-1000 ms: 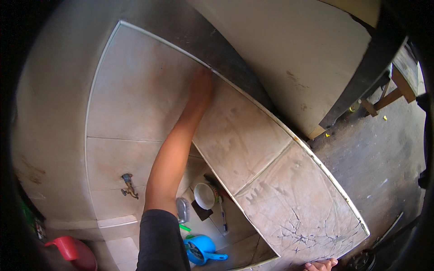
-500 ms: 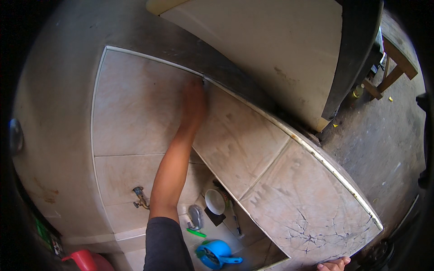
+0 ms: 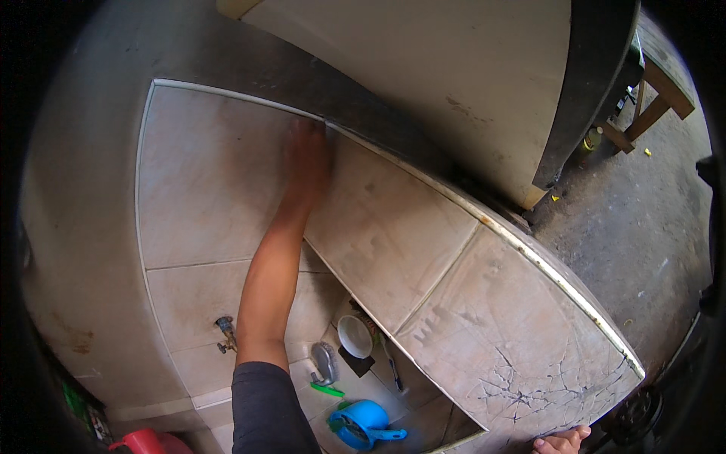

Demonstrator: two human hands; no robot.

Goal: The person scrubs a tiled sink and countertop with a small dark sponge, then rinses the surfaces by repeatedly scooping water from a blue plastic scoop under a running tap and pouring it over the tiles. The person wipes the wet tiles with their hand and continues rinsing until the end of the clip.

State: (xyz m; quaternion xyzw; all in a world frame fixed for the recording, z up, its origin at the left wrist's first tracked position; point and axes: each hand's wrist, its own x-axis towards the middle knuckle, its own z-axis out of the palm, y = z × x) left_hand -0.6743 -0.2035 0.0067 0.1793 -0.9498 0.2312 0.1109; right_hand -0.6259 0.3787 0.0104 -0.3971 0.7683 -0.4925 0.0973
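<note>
My left arm reaches up across a tiled wall panel (image 3: 197, 174). My left hand (image 3: 306, 159), smeared by motion, is at the far end of the tiled ledge (image 3: 393, 234), where ledge and wall panel meet below a white trim strip. Whether its fingers hold anything cannot be made out. At the ledge's near right corner, beside a web of cracks, my right hand (image 3: 561, 441) shows only partly. Its fingers are bent together at the ledge's edge; the rest is out of the picture.
Below the ledge, the tiled basin holds a blue dipper (image 3: 367, 420), a grey-handled brush (image 3: 324, 362), a white bowl (image 3: 355, 336) and a toothbrush (image 3: 392, 363). A brass tap (image 3: 225, 333) juts from the wall. A large beige panel (image 3: 431, 68) leans beyond the ledge.
The view has shifted slightly, moving the wall and ledge a little left in the picture. My left hand remains blurred near the same corner; my right hand stays at the ledge edge.
</note>
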